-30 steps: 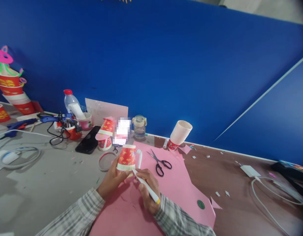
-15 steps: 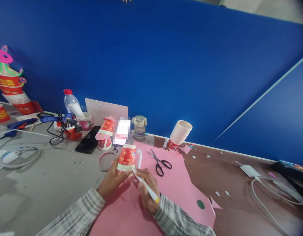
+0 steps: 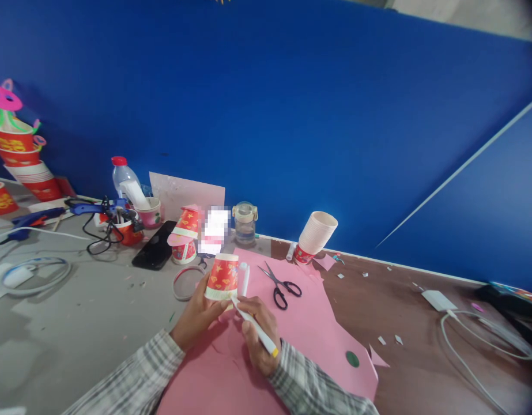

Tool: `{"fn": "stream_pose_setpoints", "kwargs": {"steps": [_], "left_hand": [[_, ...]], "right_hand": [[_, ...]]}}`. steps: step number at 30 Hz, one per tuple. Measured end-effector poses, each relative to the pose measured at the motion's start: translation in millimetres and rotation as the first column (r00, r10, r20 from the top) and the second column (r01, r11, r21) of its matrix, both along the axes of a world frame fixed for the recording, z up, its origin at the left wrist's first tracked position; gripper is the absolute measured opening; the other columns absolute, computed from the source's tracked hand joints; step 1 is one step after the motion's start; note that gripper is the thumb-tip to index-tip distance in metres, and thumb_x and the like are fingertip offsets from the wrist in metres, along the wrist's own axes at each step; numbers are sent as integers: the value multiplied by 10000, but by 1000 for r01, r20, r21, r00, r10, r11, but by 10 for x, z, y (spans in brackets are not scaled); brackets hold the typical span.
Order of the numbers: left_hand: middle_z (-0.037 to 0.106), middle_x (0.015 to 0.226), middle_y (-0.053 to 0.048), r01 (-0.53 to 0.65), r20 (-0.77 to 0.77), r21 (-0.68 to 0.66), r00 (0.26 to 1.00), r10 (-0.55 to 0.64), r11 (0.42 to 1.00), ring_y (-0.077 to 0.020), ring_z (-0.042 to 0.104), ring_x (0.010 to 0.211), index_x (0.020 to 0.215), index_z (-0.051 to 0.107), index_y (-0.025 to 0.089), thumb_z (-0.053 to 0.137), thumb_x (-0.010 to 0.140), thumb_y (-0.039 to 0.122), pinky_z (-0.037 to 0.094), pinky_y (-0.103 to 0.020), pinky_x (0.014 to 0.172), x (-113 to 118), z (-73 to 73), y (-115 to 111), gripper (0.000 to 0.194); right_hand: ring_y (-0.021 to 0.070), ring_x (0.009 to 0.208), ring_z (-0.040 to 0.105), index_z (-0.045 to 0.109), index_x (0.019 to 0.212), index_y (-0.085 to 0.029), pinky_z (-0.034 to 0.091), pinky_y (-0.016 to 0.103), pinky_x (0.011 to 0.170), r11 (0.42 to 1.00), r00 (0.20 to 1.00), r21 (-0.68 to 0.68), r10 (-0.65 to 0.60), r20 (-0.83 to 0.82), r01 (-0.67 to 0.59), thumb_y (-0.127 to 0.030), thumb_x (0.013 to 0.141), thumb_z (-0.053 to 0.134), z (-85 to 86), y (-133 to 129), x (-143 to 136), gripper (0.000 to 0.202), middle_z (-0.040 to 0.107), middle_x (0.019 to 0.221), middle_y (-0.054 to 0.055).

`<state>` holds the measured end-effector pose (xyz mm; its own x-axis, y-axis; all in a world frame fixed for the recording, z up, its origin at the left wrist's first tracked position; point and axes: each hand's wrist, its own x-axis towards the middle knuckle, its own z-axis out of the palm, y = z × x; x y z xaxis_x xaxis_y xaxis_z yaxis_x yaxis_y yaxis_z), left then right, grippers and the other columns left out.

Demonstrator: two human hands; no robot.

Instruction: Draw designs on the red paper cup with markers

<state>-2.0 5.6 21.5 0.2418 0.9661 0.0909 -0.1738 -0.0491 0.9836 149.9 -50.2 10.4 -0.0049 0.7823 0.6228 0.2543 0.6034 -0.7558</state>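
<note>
A: Where do we have the cup?

B: We hold the red paper cup with gold prints and white bands (image 3: 223,278) over the pink paper sheet (image 3: 306,334), narrow end up. Take it as the clock's centre, with twelve towards the blue wall panel (image 3: 287,127).

A: And our hands?

B: Our left hand (image 3: 197,318) comes in from seven o'clock, clamped on the cup, thumb near its lower rim; we cannot tell how the fingers behind it lie. Our right hand (image 3: 261,337) sits at five, fingers pinched together on the slim white marker with a yellow end (image 3: 257,329). Its tip is at the lower white band; whether it presses there, we cannot quite tell.

A: What could go wrong for us?

B: A loose left grip could let the cup turn, and we would likely skid the tip into the red print. Squeezing too hard might dent the thin wall. Our thumb is near the tip, so it could smudge anything wet.

A: Anything around us to mind?

B: The white capped pen (image 3: 245,278), just beside the cup at three, could roll if we knocked it. Further out at three, the black-handled metal scissors (image 3: 281,287) lie with blades apart, so a sweeping hand might catch them.
</note>
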Motion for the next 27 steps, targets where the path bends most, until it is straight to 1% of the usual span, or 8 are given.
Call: {"fn": "stream_pose_setpoints", "kwargs": {"steps": [5,7,11,13,16,18,22,27], "left_hand": [[629,969,-33,-13,3,5,1000,13,1000,-253,610,842,1101,474,285,768,534,377,516,-372,734,-3,-23,2,645],[628,974,-32,-10,-2,8,1000,10,1000,-254,609,850,1093,479,289,770,534,373,511,-371,748,0,-13,-2,636],[631,963,-29,-13,-9,14,1000,13,1000,-246,604,858,1093,478,283,766,547,364,513,-356,740,13,45,-19,622],[631,961,-31,-12,-7,21,1000,12,1000,-246,597,872,1101,472,280,763,550,367,513,-351,737,17,65,-23,629],[620,998,-37,-11,-9,37,1000,11,999,-249,589,891,1106,474,275,758,557,374,499,-364,768,13,50,-14,626],[612,1022,-42,-10,-9,40,1000,10,999,-253,586,899,1103,481,271,755,561,373,490,-373,783,7,21,-4,616],[619,1002,-41,8,6,13,1000,-8,1000,-255,602,868,1097,482,284,758,561,360,503,-377,755,1,-23,6,608],[627,976,-21,10,15,10,1000,-10,1000,-241,605,856,1098,472,291,758,558,358,509,-359,735,5,1,0,615]], "right_hand": [[306,910,636,614,997,-241,500,431,818,998,998,45,30,56,-33,-227,843,459,56,-17,2,218,694,854,74],[310,903,639,613,996,-240,507,431,803,999,999,34,28,44,-29,-232,841,463,47,-16,4,216,691,854,77],[311,841,653,615,999,-232,537,413,714,1000,1000,-15,9,-18,-10,-261,835,470,5,-9,4,220,676,895,95],[309,836,653,617,998,-232,535,410,713,1000,1000,-13,5,-21,-5,-261,835,472,3,-8,2,220,676,905,95],[313,886,640,616,989,-236,510,424,776,1000,1000,12,18,8,-18,-245,837,466,25,-10,0,214,694,845,79],[314,891,638,613,991,-237,507,426,779,999,1000,20,25,12,-25,-235,836,465,33,-10,0,214,700,819,74],[303,810,654,612,1003,-237,535,403,686,1000,1000,2,1,-17,-1,-240,830,475,11,-5,0,220,686,891,88],[306,860,644,613,1000,-235,523,411,735,1000,1000,4,9,22,-9,-241,833,468,6,-10,1,220,678,916,93]]}}
